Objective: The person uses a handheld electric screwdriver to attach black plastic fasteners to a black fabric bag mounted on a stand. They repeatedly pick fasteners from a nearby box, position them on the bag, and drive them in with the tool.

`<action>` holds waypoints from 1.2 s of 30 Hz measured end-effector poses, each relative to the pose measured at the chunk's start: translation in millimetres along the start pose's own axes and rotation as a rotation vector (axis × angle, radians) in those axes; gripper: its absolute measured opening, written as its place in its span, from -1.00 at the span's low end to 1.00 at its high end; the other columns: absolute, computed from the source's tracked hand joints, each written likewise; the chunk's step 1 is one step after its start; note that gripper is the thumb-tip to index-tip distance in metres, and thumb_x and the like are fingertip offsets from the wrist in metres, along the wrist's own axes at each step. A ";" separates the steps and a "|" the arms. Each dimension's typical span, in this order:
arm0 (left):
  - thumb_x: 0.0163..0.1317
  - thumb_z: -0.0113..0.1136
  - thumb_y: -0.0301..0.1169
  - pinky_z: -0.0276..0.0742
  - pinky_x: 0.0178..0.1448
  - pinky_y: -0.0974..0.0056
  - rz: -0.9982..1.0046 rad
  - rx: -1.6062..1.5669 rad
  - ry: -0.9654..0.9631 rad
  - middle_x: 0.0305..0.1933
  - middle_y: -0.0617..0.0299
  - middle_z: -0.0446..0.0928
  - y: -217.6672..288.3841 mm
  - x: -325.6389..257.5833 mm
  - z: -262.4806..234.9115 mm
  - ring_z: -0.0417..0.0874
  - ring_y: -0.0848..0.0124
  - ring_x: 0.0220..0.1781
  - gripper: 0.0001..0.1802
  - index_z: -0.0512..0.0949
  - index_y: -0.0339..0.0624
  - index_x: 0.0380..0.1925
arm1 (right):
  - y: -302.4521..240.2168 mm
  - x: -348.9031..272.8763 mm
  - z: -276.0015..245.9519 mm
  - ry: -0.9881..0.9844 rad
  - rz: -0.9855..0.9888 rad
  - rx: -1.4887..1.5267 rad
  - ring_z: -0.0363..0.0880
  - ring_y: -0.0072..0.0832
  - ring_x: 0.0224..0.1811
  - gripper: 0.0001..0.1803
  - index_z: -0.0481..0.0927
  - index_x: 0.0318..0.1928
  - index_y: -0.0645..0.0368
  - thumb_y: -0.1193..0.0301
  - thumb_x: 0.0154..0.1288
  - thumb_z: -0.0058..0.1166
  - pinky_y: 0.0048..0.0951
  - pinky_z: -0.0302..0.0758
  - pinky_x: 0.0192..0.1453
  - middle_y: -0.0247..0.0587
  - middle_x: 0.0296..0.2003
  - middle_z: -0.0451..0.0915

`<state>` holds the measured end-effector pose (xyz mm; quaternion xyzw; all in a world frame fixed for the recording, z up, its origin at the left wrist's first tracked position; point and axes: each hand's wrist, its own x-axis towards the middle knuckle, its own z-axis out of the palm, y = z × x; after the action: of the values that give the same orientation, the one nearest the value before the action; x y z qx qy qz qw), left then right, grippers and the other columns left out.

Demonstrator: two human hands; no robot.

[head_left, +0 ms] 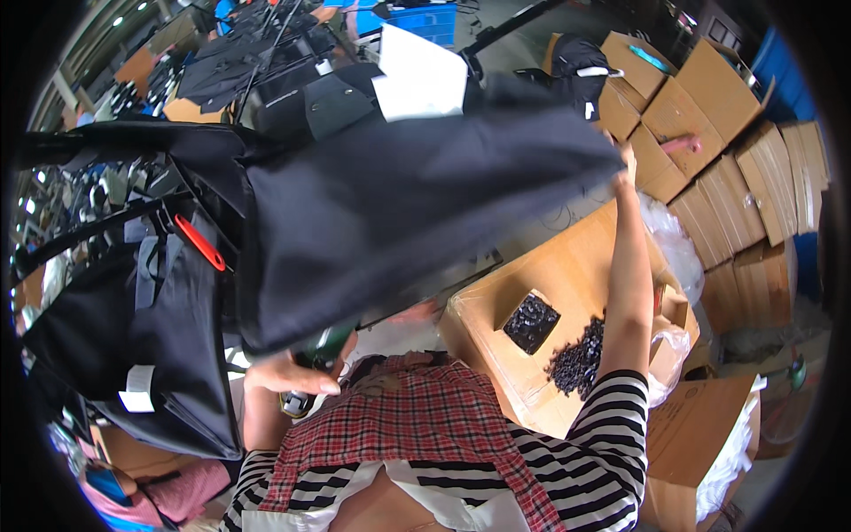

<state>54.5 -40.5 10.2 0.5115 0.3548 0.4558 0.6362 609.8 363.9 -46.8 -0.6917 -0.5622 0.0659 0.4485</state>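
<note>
A large black fabric panel (417, 213) stretches across the middle in front of me, blurred along its lower right edge. My right hand (624, 164), arm reaching far out, grips its right corner. Below the panel's lower left corner is my left hand (297, 376), closed around a dark green tool (326, 348) that I see only in part. To the left hangs another black fabric piece (177, 355) with a white label (137, 388). A red handle-like piece (200, 241) shows against the black fabric above it.
On my right, a cardboard box (479, 306) bears a small open box of black parts (532, 323) and a loose pile of black pieces (578, 359). Stacked cartons (709, 191) stand beyond it. White paper (421, 75) lies past the panel. An open carton (700, 443) sits lower right.
</note>
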 end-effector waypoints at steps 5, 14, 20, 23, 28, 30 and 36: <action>-0.09 0.67 -0.34 0.52 0.24 0.25 0.065 0.527 -0.017 0.18 0.12 0.54 -43.5 -51.5 -14.0 0.65 0.32 0.02 -0.03 0.34 -0.34 0.33 | 89.7 14.1 57.0 -0.413 0.204 -0.501 0.38 0.16 0.37 0.11 0.47 0.22 0.54 -0.44 0.30 -0.20 -0.08 0.34 0.44 0.47 0.22 0.44; 0.15 0.48 -0.07 -0.02 0.62 0.17 -0.582 0.079 0.354 0.57 -0.05 0.16 -107.4 -133.7 4.8 0.14 0.18 0.59 0.12 0.03 -0.23 0.55 | -53.2 -31.8 221.8 -1.122 0.237 0.824 0.63 -0.52 -0.49 -0.22 0.46 0.32 0.13 -0.26 0.48 -0.20 -0.40 0.52 -0.45 -0.17 -0.11 0.69; 0.19 0.39 0.07 0.15 0.56 0.21 -0.572 -0.175 0.552 0.55 0.08 0.22 -153.7 -170.3 24.5 0.26 0.25 0.52 0.08 0.07 -0.17 0.54 | -193.1 -118.3 239.3 -1.274 0.439 1.164 0.56 -0.47 -0.28 -0.63 0.56 -0.02 0.04 0.03 0.54 -0.09 -0.38 0.55 -0.20 -0.41 -0.26 0.60; 0.21 0.41 -0.02 0.32 0.45 0.25 -0.538 -0.341 0.544 0.47 0.18 0.34 -150.8 -164.8 13.7 0.38 0.33 0.42 -0.02 0.15 -0.11 0.52 | -206.7 -150.2 230.6 -1.254 0.427 1.208 0.58 -0.43 -0.23 -0.62 0.54 0.00 0.04 0.02 0.54 -0.11 -0.35 0.57 -0.16 -0.37 -0.22 0.60; 0.20 0.40 0.04 0.23 0.49 0.22 -0.552 -0.181 0.461 0.46 0.16 0.34 -165.3 -129.3 0.1 0.34 0.30 0.45 0.01 0.15 -0.14 0.52 | -228.8 -178.1 232.2 -1.264 0.398 1.262 0.60 -0.37 -0.15 -0.60 0.52 0.03 0.03 0.00 0.55 -0.14 -0.30 0.59 -0.09 -0.32 -0.15 0.61; 0.19 0.40 0.05 0.22 0.49 0.21 -0.529 -0.119 0.476 0.47 0.15 0.34 -171.7 -118.1 1.9 0.34 0.29 0.45 0.02 0.15 -0.13 0.52 | -233.8 -187.1 234.0 -1.277 0.381 1.290 0.61 -0.34 -0.11 -0.59 0.51 0.04 0.02 -0.01 0.55 -0.16 -0.28 0.59 -0.06 -0.30 -0.13 0.62; 0.18 0.40 0.08 0.20 0.50 0.19 -0.490 -0.010 0.543 0.48 0.12 0.32 -169.2 -127.1 -13.4 0.33 0.26 0.46 0.04 0.14 -0.13 0.52 | -308.0 -261.2 292.2 -1.316 0.526 1.337 0.66 -0.36 -0.19 -0.62 0.52 -0.03 -0.05 -0.03 0.55 -0.18 -0.29 0.62 -0.14 -0.33 -0.19 0.63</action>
<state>36.6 -166.3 -159.5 0.2686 0.6205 0.4110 0.6114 120.6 294.4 -112.9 -0.2228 -0.3744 0.8429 0.3159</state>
